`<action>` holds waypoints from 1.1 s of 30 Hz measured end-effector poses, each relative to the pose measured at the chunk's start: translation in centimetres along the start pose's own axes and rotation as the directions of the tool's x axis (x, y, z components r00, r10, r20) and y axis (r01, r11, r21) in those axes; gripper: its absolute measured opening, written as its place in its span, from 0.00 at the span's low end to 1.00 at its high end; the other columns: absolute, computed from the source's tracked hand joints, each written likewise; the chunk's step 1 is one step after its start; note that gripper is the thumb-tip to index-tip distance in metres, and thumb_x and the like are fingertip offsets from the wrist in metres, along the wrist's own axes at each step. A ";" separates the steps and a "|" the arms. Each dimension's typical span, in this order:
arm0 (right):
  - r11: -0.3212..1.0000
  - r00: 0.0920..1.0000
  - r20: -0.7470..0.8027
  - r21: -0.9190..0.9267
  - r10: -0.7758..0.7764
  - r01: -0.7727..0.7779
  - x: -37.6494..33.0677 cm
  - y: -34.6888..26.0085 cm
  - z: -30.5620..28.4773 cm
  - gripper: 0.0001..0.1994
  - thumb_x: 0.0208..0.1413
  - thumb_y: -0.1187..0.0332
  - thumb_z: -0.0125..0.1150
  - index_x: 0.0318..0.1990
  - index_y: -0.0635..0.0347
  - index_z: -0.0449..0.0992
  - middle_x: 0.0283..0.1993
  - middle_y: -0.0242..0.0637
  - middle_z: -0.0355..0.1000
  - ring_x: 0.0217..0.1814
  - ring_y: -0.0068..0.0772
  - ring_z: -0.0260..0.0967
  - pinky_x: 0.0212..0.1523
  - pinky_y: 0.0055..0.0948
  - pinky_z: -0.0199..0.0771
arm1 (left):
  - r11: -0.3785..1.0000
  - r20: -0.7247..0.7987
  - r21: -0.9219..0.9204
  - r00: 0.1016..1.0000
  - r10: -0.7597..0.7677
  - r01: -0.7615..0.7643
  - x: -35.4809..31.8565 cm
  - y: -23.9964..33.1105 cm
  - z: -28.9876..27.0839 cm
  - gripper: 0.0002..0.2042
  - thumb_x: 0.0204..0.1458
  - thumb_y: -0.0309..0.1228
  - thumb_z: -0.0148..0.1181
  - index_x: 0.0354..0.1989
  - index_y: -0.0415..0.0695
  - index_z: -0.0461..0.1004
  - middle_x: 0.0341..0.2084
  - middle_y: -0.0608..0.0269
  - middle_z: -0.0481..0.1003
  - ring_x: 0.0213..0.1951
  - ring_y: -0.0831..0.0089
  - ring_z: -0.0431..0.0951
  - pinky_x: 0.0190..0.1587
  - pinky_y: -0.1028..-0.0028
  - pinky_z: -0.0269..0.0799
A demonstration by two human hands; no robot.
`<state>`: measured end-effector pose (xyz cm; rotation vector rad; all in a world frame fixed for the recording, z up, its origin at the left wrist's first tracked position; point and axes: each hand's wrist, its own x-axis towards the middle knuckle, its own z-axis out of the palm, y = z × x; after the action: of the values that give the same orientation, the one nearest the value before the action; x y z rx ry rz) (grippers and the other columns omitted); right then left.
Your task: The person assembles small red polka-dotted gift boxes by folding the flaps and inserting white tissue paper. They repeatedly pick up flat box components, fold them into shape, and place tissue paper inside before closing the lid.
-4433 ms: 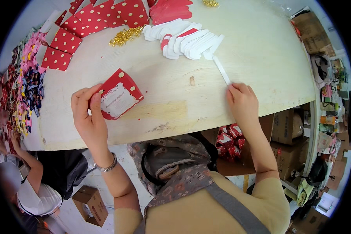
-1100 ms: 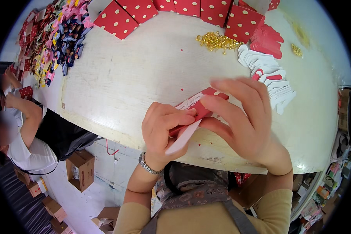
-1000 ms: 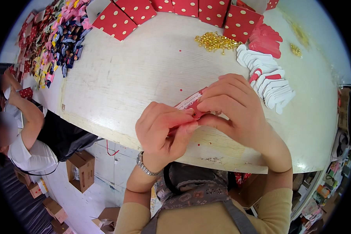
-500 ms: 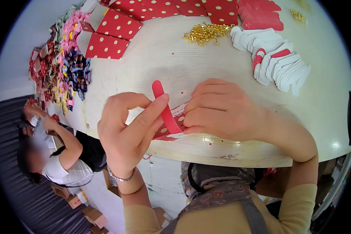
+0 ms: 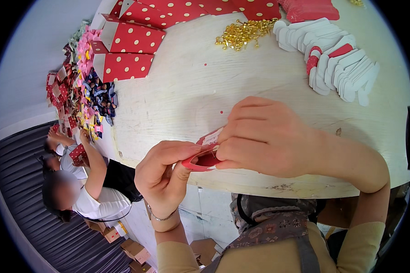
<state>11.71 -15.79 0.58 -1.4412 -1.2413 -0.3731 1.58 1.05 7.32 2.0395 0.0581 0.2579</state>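
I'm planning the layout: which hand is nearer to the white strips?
Right. The right hand is below and left of the white strips in the picture; the left hand is lower and farther left. Both hold the red box.

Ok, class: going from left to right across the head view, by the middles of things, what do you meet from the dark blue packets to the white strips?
Dark blue packets, left hand, red box, right hand, white strips.
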 end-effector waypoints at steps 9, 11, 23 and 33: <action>0.999 0.996 0.070 -0.014 0.051 -0.050 0.3 -0.3 -0.7 0.12 0.39 0.67 0.70 0.27 0.60 0.73 0.28 0.33 0.71 0.27 0.33 0.67 0.34 0.32 0.72 | 0.998 0.065 -0.062 0.998 0.022 -0.018 0.5 -0.9 -0.3 0.07 0.48 0.23 0.61 0.35 0.33 0.77 0.28 0.57 0.78 0.32 0.73 0.76 0.40 0.76 0.70; 0.999 0.997 0.064 -0.014 0.041 -0.040 0.3 -0.2 -0.6 0.12 0.39 0.67 0.70 0.27 0.61 0.73 0.28 0.33 0.71 0.27 0.33 0.66 0.34 0.32 0.72 | 0.990 0.037 -0.093 0.994 -0.099 0.102 0.7 -0.4 0.0 0.07 0.48 0.23 0.61 0.35 0.33 0.77 0.28 0.57 0.78 0.32 0.73 0.76 0.41 0.75 0.71; 0.997 0.996 0.044 -0.003 0.077 -0.076 0.5 -0.5 -0.4 0.08 0.44 0.67 0.62 0.27 0.59 0.69 0.27 0.33 0.69 0.30 0.33 0.68 0.36 0.30 0.68 | 0.990 0.045 -0.084 0.993 -0.111 0.115 0.8 0.0 -0.2 0.07 0.46 0.22 0.62 0.34 0.36 0.78 0.30 0.56 0.79 0.34 0.70 0.78 0.47 0.69 0.71; 0.978 0.970 0.119 -0.026 0.211 -0.209 0.4 -1.8 -0.7 0.11 0.44 0.63 0.65 0.31 0.56 0.71 0.32 0.30 0.68 0.31 0.32 0.67 0.33 0.30 0.68 | 0.976 0.073 0.058 0.976 0.203 -0.208 -1.2 -0.7 1.0 0.14 0.35 0.14 0.63 0.33 0.42 0.78 0.31 0.59 0.75 0.36 0.65 0.77 0.40 0.68 0.74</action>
<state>10.69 -16.50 2.04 -1.6094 -1.1699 -0.1518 0.68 0.37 6.05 2.1194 -0.1892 0.3206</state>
